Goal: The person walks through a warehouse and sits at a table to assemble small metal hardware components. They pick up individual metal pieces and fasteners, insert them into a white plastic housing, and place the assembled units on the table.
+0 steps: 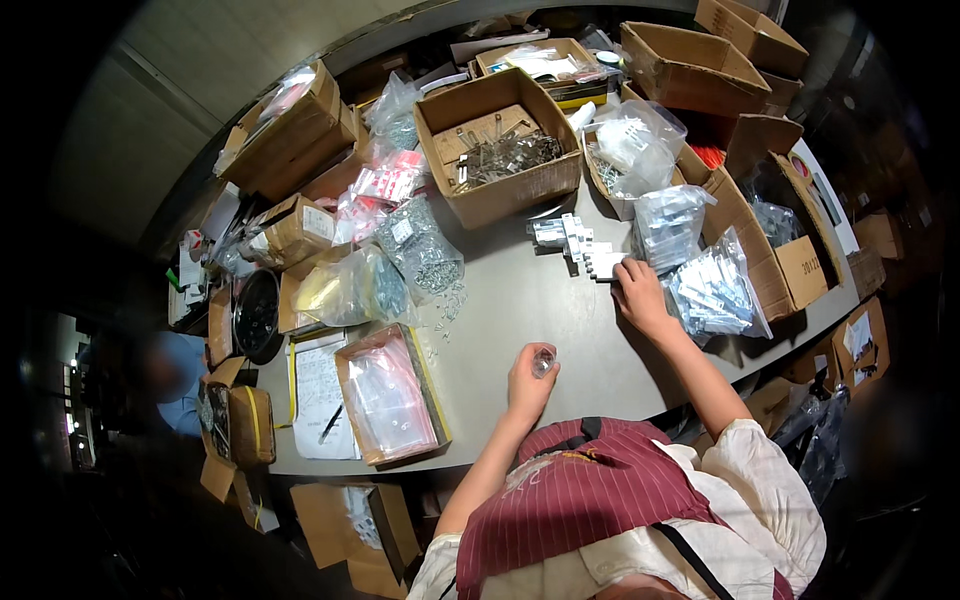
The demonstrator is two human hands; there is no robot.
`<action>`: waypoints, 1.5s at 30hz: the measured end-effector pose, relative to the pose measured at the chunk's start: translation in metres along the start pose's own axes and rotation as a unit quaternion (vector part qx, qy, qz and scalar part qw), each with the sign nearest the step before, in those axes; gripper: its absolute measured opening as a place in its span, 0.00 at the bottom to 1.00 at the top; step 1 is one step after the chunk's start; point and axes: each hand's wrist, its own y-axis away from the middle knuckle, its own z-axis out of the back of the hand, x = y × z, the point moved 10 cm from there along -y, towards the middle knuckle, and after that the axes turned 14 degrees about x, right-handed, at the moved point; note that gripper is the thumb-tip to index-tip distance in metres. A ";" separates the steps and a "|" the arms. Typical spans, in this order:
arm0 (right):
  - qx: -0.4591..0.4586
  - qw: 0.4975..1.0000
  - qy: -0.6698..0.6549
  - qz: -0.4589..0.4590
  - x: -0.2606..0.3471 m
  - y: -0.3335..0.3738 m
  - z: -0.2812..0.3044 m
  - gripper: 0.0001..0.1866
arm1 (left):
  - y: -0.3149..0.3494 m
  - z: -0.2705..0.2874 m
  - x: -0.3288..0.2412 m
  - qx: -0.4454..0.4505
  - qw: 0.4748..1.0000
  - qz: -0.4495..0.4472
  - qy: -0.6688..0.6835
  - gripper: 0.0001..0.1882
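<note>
My left hand [530, 385] rests near the table's front edge, closed around a small clear plastic bag [543, 363], most of it hidden in my fist. My right hand [642, 295] reaches forward, its fingertips closed at the end of a pale rectangular metal part [604, 264]. That part lies at the near end of a cluster of similar silvery metal parts [560, 233]. Just right of my right hand sit two clear bags of metal parts, one farther back [672, 230] and one nearer [715, 290].
A cardboard box of metal clips [500, 150] stands at the back. To the left are a bag of screws [425, 250], loose screws [450, 310], a box of clear bags [390, 395], and papers with a pen [331, 424]. Open cartons [760, 220] line the right edge. A person in blue [180, 385] is far left.
</note>
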 end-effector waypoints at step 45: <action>0.263 0.741 -0.603 -0.136 0.110 0.062 -0.041 0.11 | 0.012 0.010 -0.003 0.129 0.926 0.076 0.347 0.19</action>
